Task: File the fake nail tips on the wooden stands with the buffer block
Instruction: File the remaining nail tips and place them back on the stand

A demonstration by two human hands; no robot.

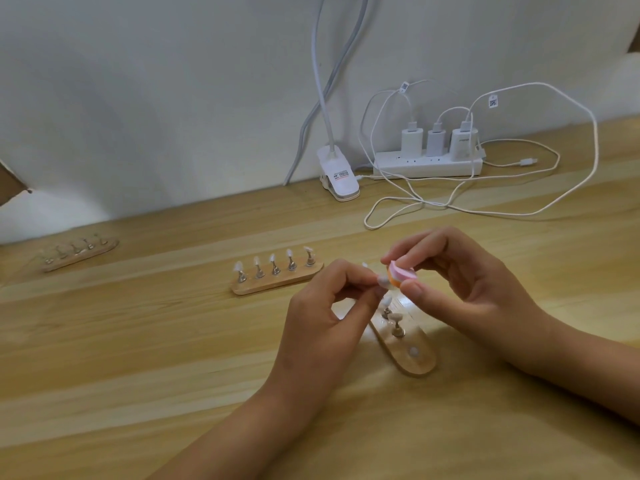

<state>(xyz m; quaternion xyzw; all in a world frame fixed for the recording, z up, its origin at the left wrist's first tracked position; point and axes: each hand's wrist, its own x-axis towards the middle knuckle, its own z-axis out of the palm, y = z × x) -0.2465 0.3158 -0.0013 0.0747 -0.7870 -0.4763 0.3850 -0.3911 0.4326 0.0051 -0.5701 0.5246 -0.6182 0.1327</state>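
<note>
1. Right hand (460,285): fingers curled, pinching pink-and-orange buffer block (401,276), centre of frame, touching nail tip (382,281).
2. Left hand (322,306): thumb and forefinger pinched on that nail tip, just above wooden stand (414,356) on tabletop (138,341).
3. Second stand (277,288) left of centre.

One view only: wide-angle head cam, worn by the person, facing fwd and down over the table (138,341) toward the wall (173,98) at the back. It sits close to the left hand (322,306) and right hand (460,285), approx mid-frame.
</note>
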